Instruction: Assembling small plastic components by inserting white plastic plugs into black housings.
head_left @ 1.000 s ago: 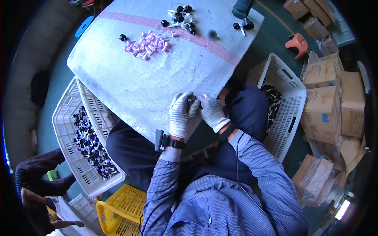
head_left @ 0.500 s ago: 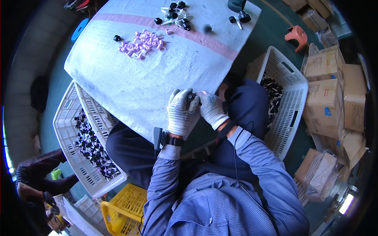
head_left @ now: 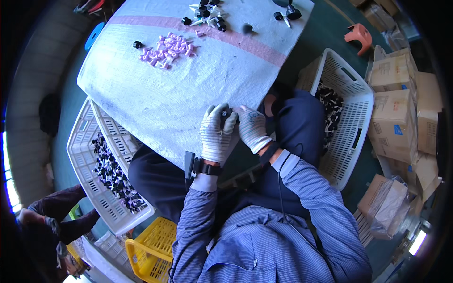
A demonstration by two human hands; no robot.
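Note:
In my gloved left hand (head_left: pixel 216 134) a small black knob (head_left: pixel 224 113) is gripped between thumb and fingers, its round end with a pale centre facing up. My gloved right hand (head_left: pixel 253 128) is closed close beside it, thumb and fingertips pinched; whatever they hold is hidden. Both hands are over the near edge of the covered table (head_left: pixel 198 80). Farther off on it lies a heap of pink sleeve-like pieces (head_left: pixel 169 49). Behind that is a cluster of black knobs and white pointed pieces (head_left: pixel 206 18). A single black knob (head_left: pixel 137 44) sits left of the pink heap.
White crates flank my legs: the left crate (head_left: pixel 78 151) and the right crate (head_left: pixel 351 127) both contain many black-and-light parts. A yellow basket (head_left: pixel 151 250) stands low left. Cardboard boxes (head_left: pixel 394 118) are stacked right, near an orange stool (head_left: pixel 359 38). Another person's legs (head_left: pixel 61 203) show lower left.
My hands keep almost the same place and grip, with the fingers around the black knob shifting slightly. The whole view has tilted a little, and the person at lower left has moved.

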